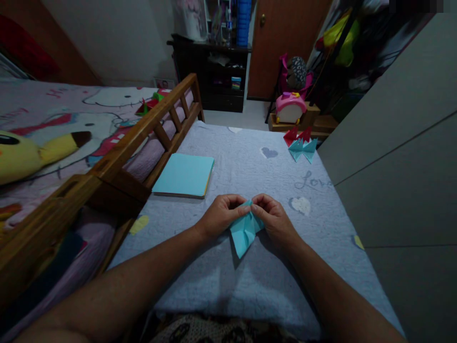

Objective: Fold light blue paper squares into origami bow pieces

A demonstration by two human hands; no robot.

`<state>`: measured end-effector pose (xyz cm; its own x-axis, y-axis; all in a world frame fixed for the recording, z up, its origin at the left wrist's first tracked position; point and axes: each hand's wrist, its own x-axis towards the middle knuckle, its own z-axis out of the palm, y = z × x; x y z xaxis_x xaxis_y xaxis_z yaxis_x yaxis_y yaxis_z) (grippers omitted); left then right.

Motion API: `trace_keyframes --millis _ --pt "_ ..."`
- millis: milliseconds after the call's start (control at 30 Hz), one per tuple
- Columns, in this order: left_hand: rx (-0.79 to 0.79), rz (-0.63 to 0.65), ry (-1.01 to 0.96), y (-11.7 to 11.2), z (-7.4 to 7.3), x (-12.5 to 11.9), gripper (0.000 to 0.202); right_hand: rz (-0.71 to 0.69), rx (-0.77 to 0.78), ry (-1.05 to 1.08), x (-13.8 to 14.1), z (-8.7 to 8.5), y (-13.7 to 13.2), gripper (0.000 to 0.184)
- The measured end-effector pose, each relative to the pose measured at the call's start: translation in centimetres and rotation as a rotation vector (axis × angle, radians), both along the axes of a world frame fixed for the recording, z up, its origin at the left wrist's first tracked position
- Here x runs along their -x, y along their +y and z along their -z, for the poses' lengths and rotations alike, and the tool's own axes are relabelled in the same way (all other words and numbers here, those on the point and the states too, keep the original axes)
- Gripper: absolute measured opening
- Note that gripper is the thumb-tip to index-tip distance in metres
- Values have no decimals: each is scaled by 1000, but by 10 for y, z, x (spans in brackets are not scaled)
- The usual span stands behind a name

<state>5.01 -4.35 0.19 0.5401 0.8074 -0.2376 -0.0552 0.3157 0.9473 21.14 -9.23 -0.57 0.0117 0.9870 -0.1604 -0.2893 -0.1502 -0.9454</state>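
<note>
Together, the left hand and the right hand pinch the top of a folded blue paper. Both hands are closed on it, with fingers and thumbs pressed tight, and their tips nearly meet. The paper lies on the grey bed sheet, right in front of the person, with its point sticking out toward them. A flat stack of paper sits further back on the left, beside the wooden rail. Some small red and blue folded shapes rest far back on the right.
</note>
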Motion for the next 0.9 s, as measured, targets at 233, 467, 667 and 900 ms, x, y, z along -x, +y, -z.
trace_keyframes --millis 233,467,667,900 --pt "-65 10 48 2 1 0 30 8 11 -39 1 0 0 26" --pt "-75 14 57 0 -1 -1 28 29 16 -124 3 -7 0 23" --pt "-131 16 103 1 0 -1 26 32 -31 -217 2 -7 -1 22" --pt "-135 2 122 1 0 -1 25 22 -41 -257 1 -6 -1 22"
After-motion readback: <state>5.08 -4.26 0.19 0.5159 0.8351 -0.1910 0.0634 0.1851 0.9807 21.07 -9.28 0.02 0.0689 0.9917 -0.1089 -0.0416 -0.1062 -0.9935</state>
